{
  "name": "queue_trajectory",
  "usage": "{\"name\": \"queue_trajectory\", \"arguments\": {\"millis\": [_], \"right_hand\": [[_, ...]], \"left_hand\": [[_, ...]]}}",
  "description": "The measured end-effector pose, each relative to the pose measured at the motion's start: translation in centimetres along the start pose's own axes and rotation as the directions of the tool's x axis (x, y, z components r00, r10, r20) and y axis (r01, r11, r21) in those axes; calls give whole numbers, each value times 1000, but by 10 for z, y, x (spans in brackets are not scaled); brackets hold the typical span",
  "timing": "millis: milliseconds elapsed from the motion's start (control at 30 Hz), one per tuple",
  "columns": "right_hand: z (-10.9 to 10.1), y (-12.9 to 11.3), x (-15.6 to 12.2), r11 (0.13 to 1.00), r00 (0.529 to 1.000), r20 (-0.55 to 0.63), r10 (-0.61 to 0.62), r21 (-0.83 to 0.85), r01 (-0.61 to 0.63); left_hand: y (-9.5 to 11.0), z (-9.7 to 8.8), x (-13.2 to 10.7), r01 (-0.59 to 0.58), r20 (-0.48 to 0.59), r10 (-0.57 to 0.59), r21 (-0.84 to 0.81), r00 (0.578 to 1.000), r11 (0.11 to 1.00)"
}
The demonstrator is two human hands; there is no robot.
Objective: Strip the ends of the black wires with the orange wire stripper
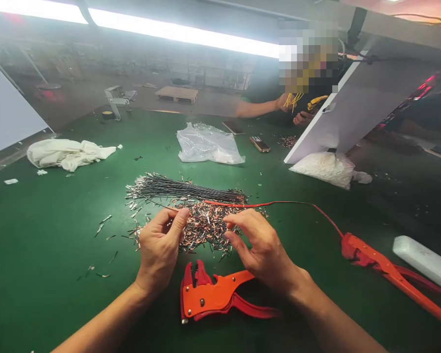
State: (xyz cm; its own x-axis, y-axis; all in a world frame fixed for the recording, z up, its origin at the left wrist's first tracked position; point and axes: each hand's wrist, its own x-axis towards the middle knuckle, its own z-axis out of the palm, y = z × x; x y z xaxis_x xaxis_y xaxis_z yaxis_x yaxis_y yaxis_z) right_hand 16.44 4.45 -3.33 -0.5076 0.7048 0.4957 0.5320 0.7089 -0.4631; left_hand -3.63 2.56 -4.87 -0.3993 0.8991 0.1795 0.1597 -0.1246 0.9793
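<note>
Between the thumb and fingers of my left hand [161,242] is a thin black wire [155,202], which runs up and left toward the bundle. My right hand [259,245] is held with thumb and forefinger apart and nothing visible between them. Both hands are at the near edge of a heap of short black and copper wire scraps [208,225]. Behind the heap lies a bundle of long black wires [183,188] with pale ends at the left. An orange and red wire stripper [209,296] rests below my hands, its handle partly hidden by my right hand.
A second orange tool [375,260] lies at the right, with a red strip [275,202] leading to the heap. Farther back are a clear plastic bag [209,144], a white cloth [64,154] and a bag of white pieces [323,168]. A person [264,93] holds yellow wires across the table.
</note>
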Motion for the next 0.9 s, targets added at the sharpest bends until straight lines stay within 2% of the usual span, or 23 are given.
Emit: {"name": "queue_trajectory", "arguments": {"millis": [133,233,400,533,567,700,800,900], "right_hand": [[0,2,1,999,983,181,-13,-32,19],[-3,-5,3,996,956,295,6,-86,20],[-21,-27,-6,980,850,524,60,-192,50],[-39,-30,-38,987,818,562,119,-159,-34],[-42,-28,-48,982,833,537,134,-184,-39],[-39,-18,-80,963,833,518,196,-262,-63],[-29,-19,-82,957,849,495,188,-288,-44],[-24,-25,-70,951,847,511,147,-309,21]], "left_hand": [[0,0,1,16,-15,-16,-38,1000,999],[-1,0,1,30,-11,-31,-79,999,996],[-2,-1,3,47,-3,-48,-140,999,989],[-3,-3,8,50,-22,-54,-149,998,988],[-4,-4,9,44,-36,-50,-147,998,988],[-1,-5,9,-13,-102,2,-109,995,994],[4,-5,6,-56,-107,48,-77,993,995],[8,-7,4,-91,-84,86,-58,993,994]]}}
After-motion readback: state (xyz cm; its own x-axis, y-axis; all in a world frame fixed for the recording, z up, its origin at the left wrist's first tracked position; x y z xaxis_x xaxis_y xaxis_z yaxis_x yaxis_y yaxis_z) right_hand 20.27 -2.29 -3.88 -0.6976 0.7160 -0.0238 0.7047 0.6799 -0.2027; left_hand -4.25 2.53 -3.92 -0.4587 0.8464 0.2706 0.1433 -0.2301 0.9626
